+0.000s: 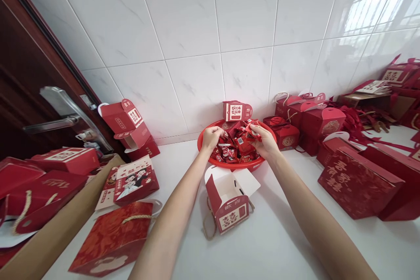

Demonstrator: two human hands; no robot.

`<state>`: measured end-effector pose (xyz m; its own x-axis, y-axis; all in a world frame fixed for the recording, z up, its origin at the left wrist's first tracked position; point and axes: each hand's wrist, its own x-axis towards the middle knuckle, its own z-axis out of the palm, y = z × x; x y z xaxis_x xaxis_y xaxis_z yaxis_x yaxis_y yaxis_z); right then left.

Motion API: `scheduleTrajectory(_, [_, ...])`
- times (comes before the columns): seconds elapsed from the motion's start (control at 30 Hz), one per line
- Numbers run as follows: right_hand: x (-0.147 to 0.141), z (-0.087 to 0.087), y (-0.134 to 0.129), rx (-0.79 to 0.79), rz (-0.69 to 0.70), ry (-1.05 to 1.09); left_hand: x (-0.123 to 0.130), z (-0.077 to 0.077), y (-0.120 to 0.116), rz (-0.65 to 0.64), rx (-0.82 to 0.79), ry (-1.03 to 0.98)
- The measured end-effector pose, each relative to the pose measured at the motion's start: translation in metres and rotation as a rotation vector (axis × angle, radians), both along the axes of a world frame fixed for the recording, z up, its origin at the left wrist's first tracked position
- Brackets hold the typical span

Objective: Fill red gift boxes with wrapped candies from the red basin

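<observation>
A red plastic basin (259,166) full of red-wrapped sweets (229,153) stands against the tiled wall. My left hand (211,138) is over its left side, fingers pinched together; what they hold, if anything, is hidden. Over the right side, my right hand (266,143) grips a red candy packet (253,128) between thumb and fingers. Just in front of the basin sits an open red gift box (229,201), its white inside facing up and rope handles hanging at its sides. Behind the basin rests a small closed red box (236,111).
Red boxes (131,118) are stacked by the door (19,74) at left. A carton (75,216) of red packages and a rope-handled box (114,236) stand nearer. Several more boxes (357,179) and red ribbons (352,120) crowd the right of the white surface (272,236).
</observation>
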<state>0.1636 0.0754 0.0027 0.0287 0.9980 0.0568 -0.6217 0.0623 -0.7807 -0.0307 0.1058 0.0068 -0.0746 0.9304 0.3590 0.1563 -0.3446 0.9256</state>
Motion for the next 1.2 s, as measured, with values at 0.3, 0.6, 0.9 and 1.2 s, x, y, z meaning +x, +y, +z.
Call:
scheduleTrajectory(0.3, [-0.002, 0.001, -0.005, 0.054, 0.077, -0.130, 0.002, 0.008, -0.010, -0.206, -0.009, -0.242])
scheduleTrajectory(0.6, [-0.001, 0.006, -0.016, 0.295, 0.239, -0.160, 0.010, 0.015, -0.045, -0.373, -0.120, -0.567])
scheduleTrajectory(0.9, [-0.003, 0.034, -0.041, 0.384, 0.405, -0.136, 0.012, 0.041, -0.117, -0.349, -0.143, -0.618])
scheduleTrajectory(1.2, [-0.017, 0.051, -0.069, 0.287, 0.529, -0.073, 0.006, 0.034, -0.135, -0.083, 0.116, -0.237])
